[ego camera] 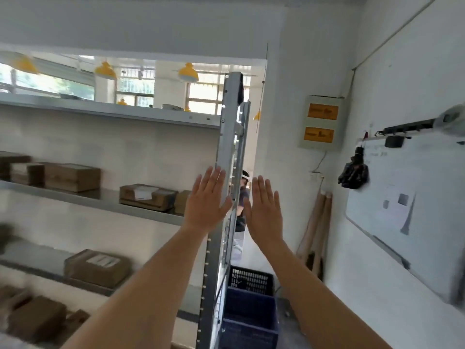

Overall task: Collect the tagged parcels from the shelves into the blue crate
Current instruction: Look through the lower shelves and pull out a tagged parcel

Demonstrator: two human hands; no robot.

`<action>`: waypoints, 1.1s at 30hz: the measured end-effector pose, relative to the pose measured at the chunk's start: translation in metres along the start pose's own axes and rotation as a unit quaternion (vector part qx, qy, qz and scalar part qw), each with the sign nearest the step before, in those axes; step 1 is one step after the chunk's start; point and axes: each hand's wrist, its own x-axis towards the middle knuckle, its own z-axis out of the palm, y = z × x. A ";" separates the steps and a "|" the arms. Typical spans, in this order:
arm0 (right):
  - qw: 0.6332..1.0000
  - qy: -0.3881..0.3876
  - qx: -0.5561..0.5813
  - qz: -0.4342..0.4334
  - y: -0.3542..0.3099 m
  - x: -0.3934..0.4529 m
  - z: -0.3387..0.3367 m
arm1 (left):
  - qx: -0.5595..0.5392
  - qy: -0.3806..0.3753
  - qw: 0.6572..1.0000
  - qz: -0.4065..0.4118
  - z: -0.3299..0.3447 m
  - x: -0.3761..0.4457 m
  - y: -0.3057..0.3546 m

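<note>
My left hand [205, 197] and my right hand [264, 209] are raised side by side in front of me, fingers straight, holding nothing. They hover before the upright post of a grey metal shelf unit [226, 157]. Brown cardboard parcels lie on the shelves to the left: one with a white tag [147, 196] on the middle shelf, another tagged one [97, 267] on the shelf below, and plain ones [71, 176] further left. The blue crate [249, 316] stands on the floor to the right of the shelf post, below my hands.
A whiteboard [412, 207] hangs on the right wall with dark objects hooked above it. An electrical box [320, 122] with orange labels is on the far wall. Wooden sticks [317, 230] lean in the corner. A person [242, 195] is partly visible behind the shelf.
</note>
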 end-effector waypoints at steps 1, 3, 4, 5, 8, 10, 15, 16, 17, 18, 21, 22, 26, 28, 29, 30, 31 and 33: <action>1.000 0.003 0.017 -0.019 -0.009 0.009 0.008 | 0.019 0.001 1.000 -0.015 0.000 0.000 -0.012; 0.997 0.014 0.060 -0.050 -0.027 0.025 0.025 | 0.051 0.001 0.998 -0.047 -0.006 -0.003 -0.035; 0.995 0.017 0.079 -0.059 -0.037 0.031 0.033 | 0.067 0.000 0.996 -0.058 -0.010 -0.005 -0.047; 0.993 0.015 0.095 -0.066 -0.048 0.036 0.041 | 0.082 -0.002 0.994 -0.068 -0.014 -0.008 -0.060; 0.985 0.000 0.133 -0.108 -0.083 0.044 0.064 | 0.116 0.003 0.987 -0.111 -0.027 -0.020 -0.098; 0.980 -0.011 0.152 -0.130 -0.106 0.046 0.077 | 0.147 -0.006 0.979 -0.138 -0.034 -0.029 -0.120; 0.969 -0.034 0.198 -0.145 -0.168 0.059 0.111 | 0.208 -0.007 0.965 -0.162 -0.050 -0.050 -0.176; 0.967 -0.040 0.202 -0.150 -0.180 0.061 0.117 | 0.214 -0.006 0.963 -0.165 -0.052 -0.052 -0.188; 0.965 -0.048 0.204 -0.159 -0.193 0.064 0.123 | 0.223 -0.004 0.960 -0.169 -0.054 -0.054 -0.201; 0.962 -0.051 0.207 -0.170 -0.207 0.067 0.131 | 0.233 -0.001 0.957 -0.174 -0.055 -0.056 -0.216; 0.956 -0.053 0.218 -0.189 -0.247 0.086 0.156 | 0.261 0.002 0.947 -0.186 -0.055 -0.058 -0.260; 0.954 -0.050 0.222 -0.196 -0.266 0.092 0.168 | 0.274 0.004 0.942 -0.192 -0.055 -0.060 -0.281; 0.942 -0.047 0.255 -0.215 -0.323 0.114 0.196 | 0.311 -0.006 0.925 -0.217 -0.066 -0.067 -0.341; 0.934 -0.059 0.271 -0.224 -0.353 0.123 0.211 | 0.325 -0.018 0.918 -0.228 -0.069 -0.073 -0.375; 0.932 -0.068 0.274 -0.228 -0.368 0.127 0.220 | 0.335 -0.022 0.912 -0.235 -0.069 -0.076 -0.392; 0.930 -0.074 0.276 -0.231 -0.381 0.132 0.230 | 0.340 -0.020 0.908 -0.242 -0.068 -0.079 -0.408; 0.928 -0.079 0.281 -0.232 -0.394 0.138 0.240 | 0.341 -0.018 0.906 -0.250 -0.066 -0.081 -0.424; 0.923 -0.082 0.289 -0.239 -0.417 0.147 0.262 | 0.341 -0.020 0.902 -0.264 -0.063 -0.083 -0.450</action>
